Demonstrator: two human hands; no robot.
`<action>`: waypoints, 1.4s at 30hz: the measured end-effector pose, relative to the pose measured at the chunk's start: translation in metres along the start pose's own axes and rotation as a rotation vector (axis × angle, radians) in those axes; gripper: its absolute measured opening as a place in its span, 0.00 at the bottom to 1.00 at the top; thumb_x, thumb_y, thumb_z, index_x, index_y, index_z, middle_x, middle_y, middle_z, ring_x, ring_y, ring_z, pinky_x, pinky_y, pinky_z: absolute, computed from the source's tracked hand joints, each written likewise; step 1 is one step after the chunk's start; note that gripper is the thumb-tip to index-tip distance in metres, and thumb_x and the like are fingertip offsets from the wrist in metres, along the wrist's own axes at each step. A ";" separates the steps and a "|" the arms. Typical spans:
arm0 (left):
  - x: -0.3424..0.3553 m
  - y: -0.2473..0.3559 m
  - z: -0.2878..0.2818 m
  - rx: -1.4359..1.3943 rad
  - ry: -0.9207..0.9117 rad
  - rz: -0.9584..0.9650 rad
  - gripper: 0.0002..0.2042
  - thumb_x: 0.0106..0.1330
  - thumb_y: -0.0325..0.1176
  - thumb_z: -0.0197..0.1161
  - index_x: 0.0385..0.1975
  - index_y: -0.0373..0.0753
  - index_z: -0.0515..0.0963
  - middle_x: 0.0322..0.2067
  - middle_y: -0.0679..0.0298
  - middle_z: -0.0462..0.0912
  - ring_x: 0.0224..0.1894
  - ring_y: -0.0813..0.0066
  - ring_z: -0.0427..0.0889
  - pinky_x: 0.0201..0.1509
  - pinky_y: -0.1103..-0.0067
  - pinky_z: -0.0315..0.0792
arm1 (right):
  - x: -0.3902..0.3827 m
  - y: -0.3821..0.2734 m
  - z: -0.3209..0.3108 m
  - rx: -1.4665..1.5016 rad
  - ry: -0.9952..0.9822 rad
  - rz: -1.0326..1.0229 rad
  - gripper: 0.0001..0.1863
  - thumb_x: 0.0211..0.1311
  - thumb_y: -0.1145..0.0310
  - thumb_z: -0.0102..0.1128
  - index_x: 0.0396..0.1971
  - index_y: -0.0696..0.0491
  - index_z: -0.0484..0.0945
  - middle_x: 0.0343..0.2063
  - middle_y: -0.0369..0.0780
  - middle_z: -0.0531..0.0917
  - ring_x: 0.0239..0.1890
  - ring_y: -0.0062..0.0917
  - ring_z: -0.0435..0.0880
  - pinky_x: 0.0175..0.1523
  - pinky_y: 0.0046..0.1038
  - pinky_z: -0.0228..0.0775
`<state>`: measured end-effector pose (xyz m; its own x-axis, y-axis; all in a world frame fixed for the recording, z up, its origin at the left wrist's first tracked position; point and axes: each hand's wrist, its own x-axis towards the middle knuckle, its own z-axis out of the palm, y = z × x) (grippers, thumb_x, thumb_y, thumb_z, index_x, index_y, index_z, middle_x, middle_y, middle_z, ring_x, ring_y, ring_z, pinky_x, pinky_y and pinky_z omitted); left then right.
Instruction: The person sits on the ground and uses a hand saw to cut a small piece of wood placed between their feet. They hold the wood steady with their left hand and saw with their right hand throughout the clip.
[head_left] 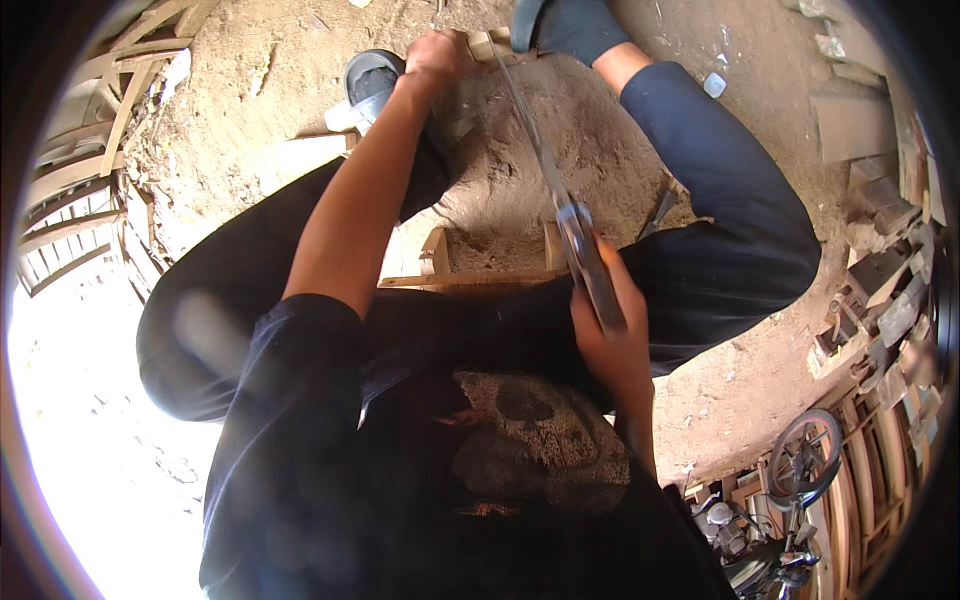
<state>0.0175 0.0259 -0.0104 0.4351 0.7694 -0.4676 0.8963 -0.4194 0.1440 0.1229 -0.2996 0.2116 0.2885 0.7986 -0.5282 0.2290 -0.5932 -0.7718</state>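
My right hand [612,335] is wrapped round the handle of a handsaw [532,125], close to my lap. Its long narrow blade slants away from me, and the far end meets a short piece of wood [484,47] near the ground. At the left end of that wood, my left hand [438,55] grips it with the arm stretched out; its fingertips are partly hidden. My right foot, in a dark shoe [572,30], presses against the wood's right end. The left foot, in a dark slipper [374,75], rests just beside my left hand.
Under me is a low wooden seat [470,282]. A dark pointed tool [660,212] lies on the dirt floor by my right leg. Curved wooden frames [130,90] stand at the left. Wood offcuts [880,260] and a motorcycle [760,540] are on the right.
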 end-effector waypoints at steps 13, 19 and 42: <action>-0.009 0.002 -0.003 0.006 0.061 0.013 0.29 0.51 0.59 0.63 0.43 0.39 0.81 0.41 0.50 0.83 0.48 0.55 0.82 0.52 0.66 0.75 | -0.035 -0.014 -0.009 0.007 0.004 0.128 0.31 0.53 0.79 0.50 0.62 0.57 0.64 0.38 0.56 0.80 0.38 0.46 0.84 0.42 0.34 0.74; 0.005 -0.005 0.009 -0.020 0.014 0.000 0.28 0.52 0.57 0.62 0.43 0.38 0.81 0.41 0.48 0.83 0.47 0.54 0.82 0.50 0.65 0.76 | 0.013 0.005 0.008 0.070 0.045 -0.094 0.34 0.51 0.81 0.48 0.64 0.55 0.62 0.38 0.54 0.81 0.37 0.45 0.84 0.42 0.34 0.74; -0.005 -0.002 -0.006 0.069 -0.064 -0.026 0.33 0.48 0.65 0.65 0.45 0.43 0.81 0.44 0.55 0.84 0.48 0.60 0.82 0.53 0.69 0.76 | -0.016 0.003 -0.006 0.120 -0.029 0.069 0.32 0.53 0.83 0.49 0.62 0.56 0.65 0.36 0.48 0.82 0.33 0.29 0.84 0.41 0.25 0.71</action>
<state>0.0142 0.0261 -0.0031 0.4033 0.7492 -0.5254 0.8983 -0.4334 0.0716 0.1244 -0.3145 0.2200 0.2722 0.7597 -0.5905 0.0960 -0.6320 -0.7690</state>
